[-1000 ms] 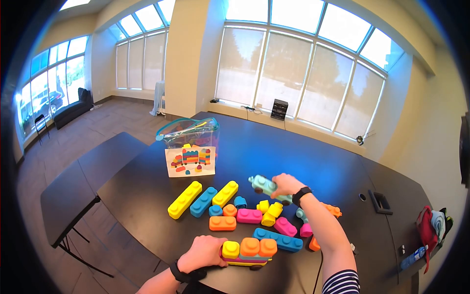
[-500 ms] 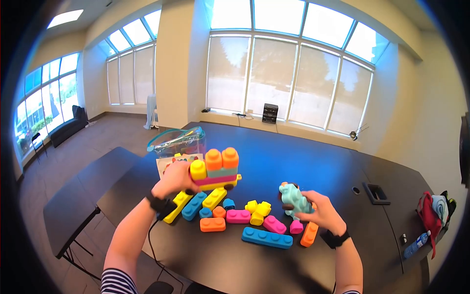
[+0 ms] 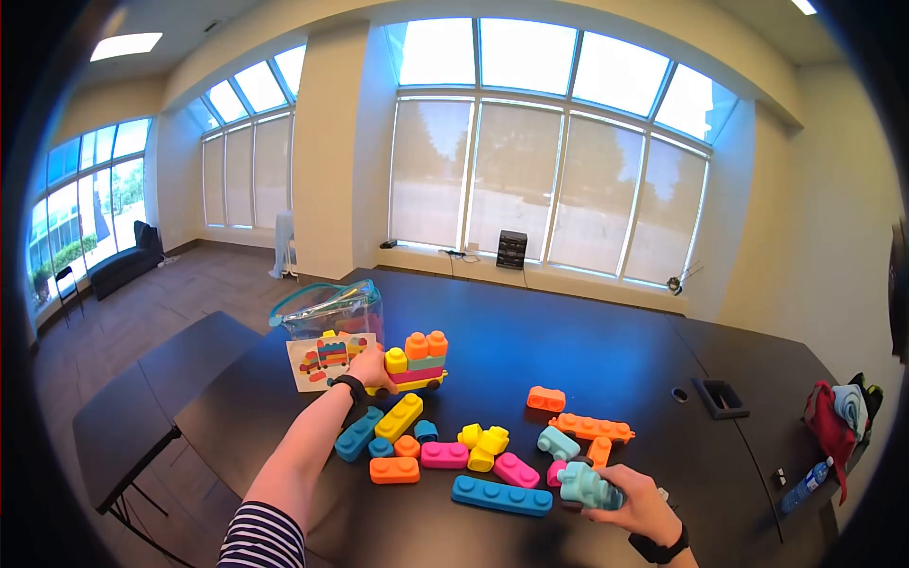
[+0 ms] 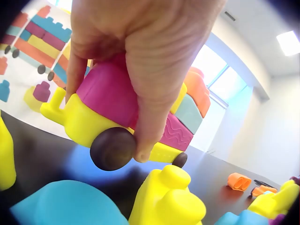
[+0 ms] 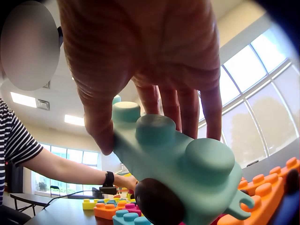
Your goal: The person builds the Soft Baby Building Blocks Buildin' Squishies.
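Observation:
My left hand [image 3: 367, 367] grips the back end of a toy block wagon [image 3: 417, 376], beside the picture card at the far left of the table. The wagon has a yellow wheeled base, magenta and pale green blocks, then yellow and orange ones on top. In the left wrist view, thumb and fingers straddle its magenta block [image 4: 110, 91], with the thumb tip by a dark wheel [image 4: 112, 148]. At the front right, my right hand [image 3: 639, 502] holds a mint wheeled base [image 3: 587, 487]. Its round studs, dark wheel and hook [image 5: 241, 206] show in the right wrist view.
Loose blocks spread between the hands, among them a long blue block [image 3: 502, 495], a yellow block [image 3: 400, 417] and a magenta block [image 3: 516, 470]. An orange wheeled base [image 3: 594, 428] lies behind the right hand. The picture card [image 3: 312, 363] leans against a clear bag [image 3: 331, 308].
My left hand has carried the wagon from the near table edge over the blocks to the picture card. The right hand has brought the mint base rightward and closer to me.

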Motion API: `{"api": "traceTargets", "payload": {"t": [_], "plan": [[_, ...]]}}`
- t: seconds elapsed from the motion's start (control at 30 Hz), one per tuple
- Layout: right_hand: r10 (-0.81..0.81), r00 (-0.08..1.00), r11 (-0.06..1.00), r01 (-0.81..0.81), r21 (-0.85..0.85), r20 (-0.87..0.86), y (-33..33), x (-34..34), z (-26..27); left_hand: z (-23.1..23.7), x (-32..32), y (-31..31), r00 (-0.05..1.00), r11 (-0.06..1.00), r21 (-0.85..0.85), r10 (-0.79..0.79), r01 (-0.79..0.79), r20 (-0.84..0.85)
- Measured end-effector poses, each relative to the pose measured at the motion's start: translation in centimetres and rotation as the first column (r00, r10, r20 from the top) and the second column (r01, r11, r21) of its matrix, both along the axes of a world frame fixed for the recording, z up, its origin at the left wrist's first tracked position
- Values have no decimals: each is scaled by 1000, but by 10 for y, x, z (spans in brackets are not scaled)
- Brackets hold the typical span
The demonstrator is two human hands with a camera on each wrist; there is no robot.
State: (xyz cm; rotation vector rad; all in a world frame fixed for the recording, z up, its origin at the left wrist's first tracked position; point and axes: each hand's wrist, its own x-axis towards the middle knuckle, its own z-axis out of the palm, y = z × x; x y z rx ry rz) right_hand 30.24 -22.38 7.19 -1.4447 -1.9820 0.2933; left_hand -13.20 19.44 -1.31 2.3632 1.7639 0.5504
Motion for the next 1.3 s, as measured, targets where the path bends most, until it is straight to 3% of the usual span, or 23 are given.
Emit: {"api": "traceTargets", "payload": {"t": [0.17,0.37,0.5,0.6,0.7,0.77,0.9,0.93,1.03,1.07,1.2,1.23,1.3], "plan": [[5,1000,1000,-5,-18,-5,-11,-6,-7,-10,-5,2,999,995,-103,-24,19,-45],[41,999,997,-40,-66,6,-15,-15,-5,-16,-5,5,991,974,-182,-134,137,28],[76,997,990,-74,-117,12,-24,-33,6,-15,-2,6,991,964,-231,-119,131,63],[103,984,987,-83,-140,143,-29,-41,8,-5,-3,0,994,967,-233,-93,103,54],[153,959,988,-156,-9,240,-26,-37,-9,-14,-25,12,967,983,-118,-114,144,229],[166,953,986,-167,-15,253,-28,-45,-12,-4,-39,-3,929,987,-66,-113,145,352],[279,926,960,-274,-54,256,-24,-71,-30,29,-57,-81,893,996,58,-83,64,442],[311,916,950,-303,-69,253,-22,-79,-36,19,-67,-88,868,992,105,-114,72,483],[356,901,934,-339,-111,247,-14,-100,-54,17,-86,-150,880,996,77,-79,49,468],[361,898,932,-340,-122,251,-11,-106,-60,24,-83,-178,911,1000,23,8,-19,413],[341,873,940,-316,-130,348,5,-120,-80,-4,-83,-241,986,995,94,6,-21,164],[331,877,944,-301,-138,350,8,-122,-86,-12,-82,-252,979,987,150,-86,59,182],[321,890,945,-281,-164,325,9,-126,-94,-14,-69,-277,950,975,109,-212,192,229]]}}
